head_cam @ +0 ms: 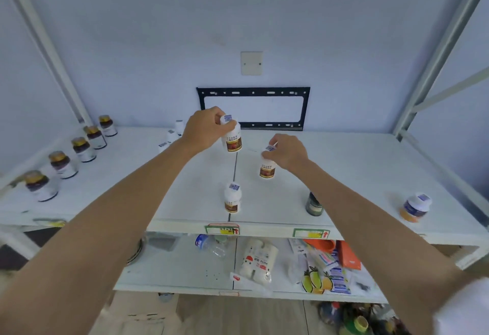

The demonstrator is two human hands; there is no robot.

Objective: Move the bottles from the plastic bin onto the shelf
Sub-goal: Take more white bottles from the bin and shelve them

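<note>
My left hand [205,128] grips the cap end of a white bottle [233,140] with a red and yellow label, held over the middle of the white shelf [357,175]. My right hand [288,152] pinches the cap of a second matching white bottle [267,169], which stands on the shelf board. A third matching bottle [232,197] stands alone near the shelf's front edge. The plastic bin is out of view.
Several dark bottles with gold caps [62,164] line the shelf's left side. More white bottles [172,136] stand behind my left arm. A dark green jar [313,205] and a blue and orange bottle [415,207] stand at front right. The lower shelf [180,263] holds packets.
</note>
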